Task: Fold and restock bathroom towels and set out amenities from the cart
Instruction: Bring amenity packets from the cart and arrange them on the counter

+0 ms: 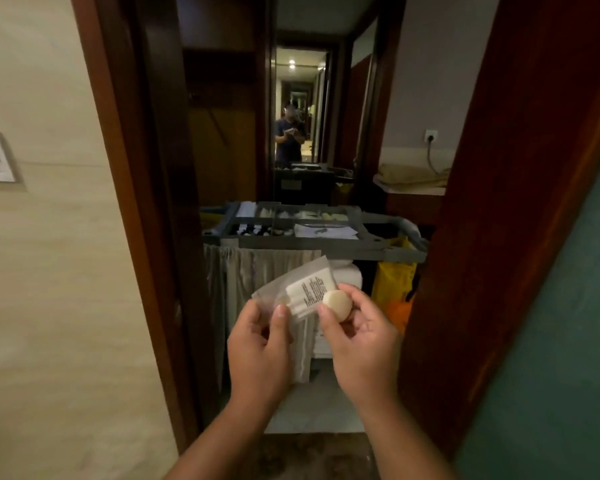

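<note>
Left hand [258, 344] pinching clear amenity packets [293, 292], right hand [361, 341] gripping round soap [336, 304], grey cart [312, 233] far in doorway

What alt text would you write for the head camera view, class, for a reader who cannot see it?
Two hands hold amenities in a doorway: the left hand pinches clear plastic packets, the right hand a round white soap. A grey housekeeping cart stands beyond.
</note>
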